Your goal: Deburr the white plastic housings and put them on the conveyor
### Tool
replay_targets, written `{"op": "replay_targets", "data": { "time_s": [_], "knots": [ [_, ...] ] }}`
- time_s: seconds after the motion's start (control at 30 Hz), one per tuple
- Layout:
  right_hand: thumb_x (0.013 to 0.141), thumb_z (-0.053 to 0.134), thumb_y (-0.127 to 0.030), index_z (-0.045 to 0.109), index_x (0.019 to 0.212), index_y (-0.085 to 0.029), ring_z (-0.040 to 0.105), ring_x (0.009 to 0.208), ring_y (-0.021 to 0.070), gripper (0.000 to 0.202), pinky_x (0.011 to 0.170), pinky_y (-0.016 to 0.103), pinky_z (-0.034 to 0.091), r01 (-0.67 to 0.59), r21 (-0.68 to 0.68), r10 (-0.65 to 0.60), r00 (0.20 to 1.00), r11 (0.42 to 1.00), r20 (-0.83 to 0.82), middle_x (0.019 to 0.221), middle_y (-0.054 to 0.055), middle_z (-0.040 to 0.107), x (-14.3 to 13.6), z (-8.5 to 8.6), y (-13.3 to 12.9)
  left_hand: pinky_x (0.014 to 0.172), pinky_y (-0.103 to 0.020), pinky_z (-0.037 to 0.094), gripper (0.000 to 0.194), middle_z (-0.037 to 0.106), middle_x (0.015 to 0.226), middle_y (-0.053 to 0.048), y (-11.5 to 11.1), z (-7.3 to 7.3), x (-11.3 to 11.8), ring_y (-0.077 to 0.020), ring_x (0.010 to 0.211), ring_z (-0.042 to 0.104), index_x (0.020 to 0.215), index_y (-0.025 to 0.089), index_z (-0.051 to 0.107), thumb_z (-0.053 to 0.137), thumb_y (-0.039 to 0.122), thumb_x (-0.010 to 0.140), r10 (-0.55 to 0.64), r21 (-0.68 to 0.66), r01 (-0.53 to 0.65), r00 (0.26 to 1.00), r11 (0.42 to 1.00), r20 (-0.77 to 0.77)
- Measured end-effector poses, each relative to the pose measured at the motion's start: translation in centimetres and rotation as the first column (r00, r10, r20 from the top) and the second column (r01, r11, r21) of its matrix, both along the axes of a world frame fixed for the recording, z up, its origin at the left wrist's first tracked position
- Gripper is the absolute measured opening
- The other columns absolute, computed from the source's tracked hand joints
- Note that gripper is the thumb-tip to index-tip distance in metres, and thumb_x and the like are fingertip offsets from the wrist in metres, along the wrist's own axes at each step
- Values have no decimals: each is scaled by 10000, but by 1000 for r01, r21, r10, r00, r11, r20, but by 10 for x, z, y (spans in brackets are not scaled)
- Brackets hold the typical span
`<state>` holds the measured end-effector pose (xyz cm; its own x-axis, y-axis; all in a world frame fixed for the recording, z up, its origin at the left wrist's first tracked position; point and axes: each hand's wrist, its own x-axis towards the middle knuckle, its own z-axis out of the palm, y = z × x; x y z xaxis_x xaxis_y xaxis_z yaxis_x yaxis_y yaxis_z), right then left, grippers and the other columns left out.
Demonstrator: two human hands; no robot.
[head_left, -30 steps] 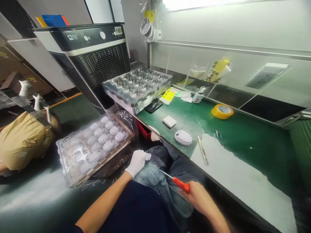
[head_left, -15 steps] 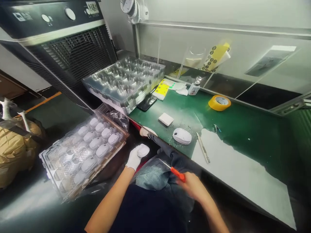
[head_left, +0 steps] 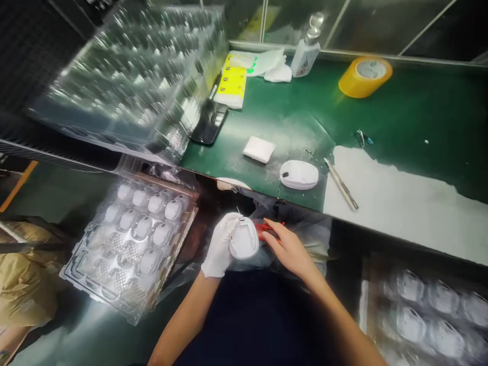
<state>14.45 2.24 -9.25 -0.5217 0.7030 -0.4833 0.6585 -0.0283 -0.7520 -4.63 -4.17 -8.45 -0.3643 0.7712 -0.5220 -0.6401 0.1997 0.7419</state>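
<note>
My left hand (head_left: pixel 219 246), in a white glove, holds a white plastic shell (head_left: pixel 244 243) above my lap. The shell's hollow side, with an inner rim, faces the camera. Close to its right edge is my bare right hand (head_left: pixel 287 249), its fingers closed around a red-handled screwdriver (head_left: pixel 262 229). The screwdriver's handle lies partly behind the shell and fingers; a thin tip seems to show above the glove. On the bench edge ahead rests a similar white rounded shell (head_left: pixel 299 175) with a small dark slot, next to a white block (head_left: pixel 259 149).
A clear tray of white shells (head_left: pixel 143 226) lies at left, another tray (head_left: pixel 364 305) at lower right. Stacked clear trays (head_left: pixel 125 86) stand at back left. The green bench (head_left: pixel 412 119) holds yellow tape (head_left: pixel 364 76), a bottle (head_left: pixel 306 51), a phone (head_left: pixel 209 124) and a metal pen-like tool (head_left: pixel 341 184).
The view has tilted down and moved closer. My hands have come together: the screwdriver is now at the shell, and the shell's hollow side shows. The right-hand tray has come into view.
</note>
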Motion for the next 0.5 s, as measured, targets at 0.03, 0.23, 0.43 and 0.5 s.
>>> {"op": "replay_targets", "data": {
  "time_s": [0.03,0.23,0.43,0.5],
  "knots": [
    [1096,538,-452,559,1592,-192,666,1367,296,560,1127,440,562,81,-104,-97,983,991,-156,1514,163,675,4,5,-3,861,-266,553,375,779,974,-43,2,2,5,-172,897,714,970,168,808,935,470,787,-36,-6,36,999,999,9],
    [823,890,-550,752,1376,-208,751,1103,263,664,895,337,611,281,-655,-621,691,701,-369,1234,112,814,6,16,-10,858,-280,576,314,801,941,-24,18,28,28,-179,868,736,993,181,824,893,424,806,-54,-146,110,939,983,341],
    [796,907,-547,841,1184,-196,765,939,242,527,765,292,602,186,-811,-725,586,555,-361,1145,112,832,4,19,-14,956,-287,568,326,803,1043,-32,18,38,31,-190,977,743,1132,181,828,851,340,848,-80,-75,110,940,991,331],
    [794,904,-550,847,1161,-195,743,833,211,514,696,268,582,164,-824,-730,576,543,-367,1072,101,837,4,18,-15,939,-284,570,325,795,1031,-25,18,39,32,-184,957,741,1150,191,822,840,345,865,-98,-70,126,945,989,312]
  ]
}}
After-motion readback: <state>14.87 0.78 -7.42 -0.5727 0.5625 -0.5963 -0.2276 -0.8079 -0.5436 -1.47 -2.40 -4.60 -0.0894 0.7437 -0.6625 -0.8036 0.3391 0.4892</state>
